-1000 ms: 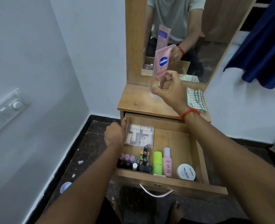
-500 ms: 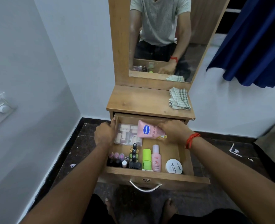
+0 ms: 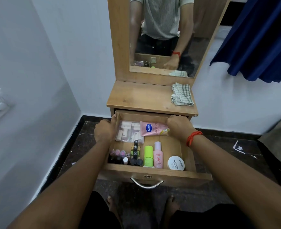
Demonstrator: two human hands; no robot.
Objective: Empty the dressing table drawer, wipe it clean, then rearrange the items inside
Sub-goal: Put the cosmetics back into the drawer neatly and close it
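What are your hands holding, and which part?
The right hand holds the pink Vaseline tube by its cap end; the left hand grips the drawer by its left wall.

Drawer point(image 3: 153, 172) open, right grip point(image 3: 177, 128) curled on the pink tube point(image 3: 153, 128), left grip point(image 3: 104, 131) clasping its left wall, cloth point(image 3: 182, 95) on the counter point(image 3: 139, 98).

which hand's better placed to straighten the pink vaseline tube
Right: the right hand grips the pink tube by one end; the left hand holds the drawer, beyond the clear box.
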